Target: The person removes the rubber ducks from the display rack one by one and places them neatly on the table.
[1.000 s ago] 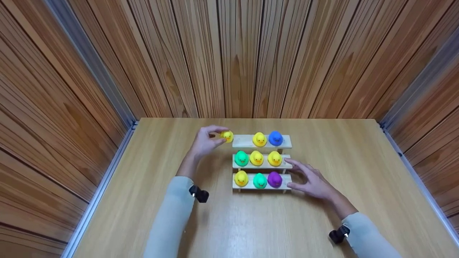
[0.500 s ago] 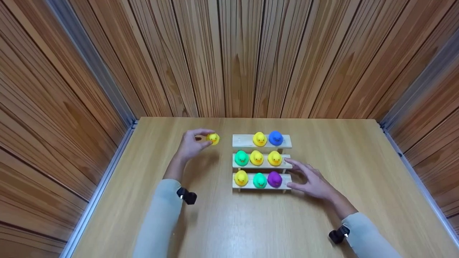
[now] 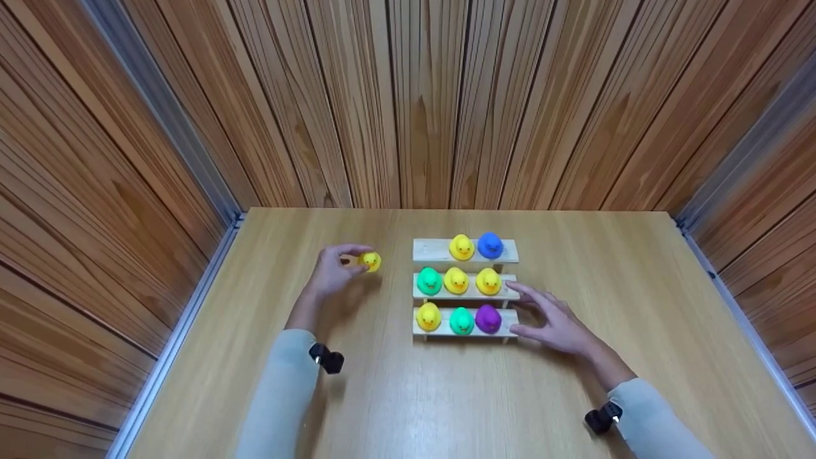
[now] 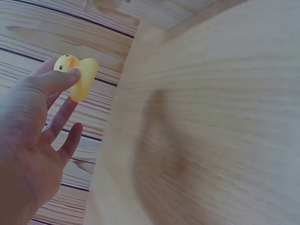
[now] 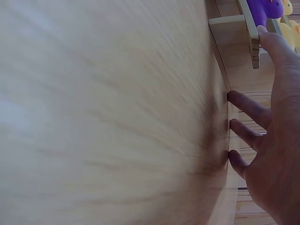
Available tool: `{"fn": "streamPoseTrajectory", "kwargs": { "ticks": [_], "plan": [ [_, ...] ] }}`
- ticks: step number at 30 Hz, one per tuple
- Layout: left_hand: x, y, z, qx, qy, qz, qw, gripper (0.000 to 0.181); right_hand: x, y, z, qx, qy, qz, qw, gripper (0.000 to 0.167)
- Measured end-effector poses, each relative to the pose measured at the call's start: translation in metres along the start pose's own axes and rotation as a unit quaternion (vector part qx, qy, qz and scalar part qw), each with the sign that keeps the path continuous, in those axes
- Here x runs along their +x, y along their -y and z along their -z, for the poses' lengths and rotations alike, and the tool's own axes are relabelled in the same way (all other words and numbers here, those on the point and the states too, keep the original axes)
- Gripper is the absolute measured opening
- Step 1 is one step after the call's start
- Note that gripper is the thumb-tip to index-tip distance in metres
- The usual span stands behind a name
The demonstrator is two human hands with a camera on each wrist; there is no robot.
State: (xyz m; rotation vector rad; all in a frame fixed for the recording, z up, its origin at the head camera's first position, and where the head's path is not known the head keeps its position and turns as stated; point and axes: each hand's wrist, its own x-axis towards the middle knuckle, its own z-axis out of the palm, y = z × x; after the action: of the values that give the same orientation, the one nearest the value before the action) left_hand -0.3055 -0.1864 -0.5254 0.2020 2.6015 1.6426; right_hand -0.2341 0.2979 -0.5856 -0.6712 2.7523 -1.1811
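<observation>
My left hand (image 3: 333,271) pinches a yellow rubber duck (image 3: 371,260) between thumb and fingers, above the table and left of a three-tier wooden stand (image 3: 428,250). In the left wrist view the thumb (image 4: 58,82) lies across the front of the duck (image 4: 88,77). At the stand's right end is my right hand (image 3: 558,325), its fingers spread. Its thumb (image 5: 276,44) touches the end of the lowest shelf, beside a purple duck (image 5: 263,10); the forefinger reaches the middle shelf. The top shelf carries a yellow duck (image 3: 461,247) and a blue duck (image 3: 490,245).
On the middle shelf stand a green duck (image 3: 429,281) and two yellow ones. The lowest shelf holds a yellow duck (image 3: 429,317), a green duck (image 3: 461,321) and the purple one. Wood-panelled walls (image 3: 421,108) enclose the light wooden table (image 3: 446,395) behind and at both sides.
My left hand has carried the yellow duck leftward, away from the top shelf's left end, then a little toward me. My right hand and the stand have stayed in place.
</observation>
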Motion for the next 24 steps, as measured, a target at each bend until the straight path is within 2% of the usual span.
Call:
{"fn": "streamPoseTrajectory", "kwargs": {
  "ticks": [8, 15, 19, 24],
  "plan": [
    [-0.002, 0.017, -0.006, 0.003, 0.007, 0.018, 0.9998, 0.034, 0.0, 0.001, 0.0, 0.003, -0.006, 0.008, 0.9999, 0.086],
    [-0.006, 0.031, -0.012, -0.013, 0.005, 0.07, 0.9974, 0.035, -0.001, 0.002, 0.0, 0.004, -0.001, -0.004, 1.0, 0.085],
    [-0.006, 0.037, -0.017, -0.027, 0.004, 0.077, 0.9967, 0.035, -0.002, 0.002, 0.0, -0.001, -0.004, -0.002, 1.0, 0.085],
    [-0.008, 0.042, -0.021, -0.035, 0.008, 0.099, 0.9944, 0.035, -0.001, 0.002, 0.0, 0.004, -0.006, 0.003, 1.0, 0.085]
  ]
}}
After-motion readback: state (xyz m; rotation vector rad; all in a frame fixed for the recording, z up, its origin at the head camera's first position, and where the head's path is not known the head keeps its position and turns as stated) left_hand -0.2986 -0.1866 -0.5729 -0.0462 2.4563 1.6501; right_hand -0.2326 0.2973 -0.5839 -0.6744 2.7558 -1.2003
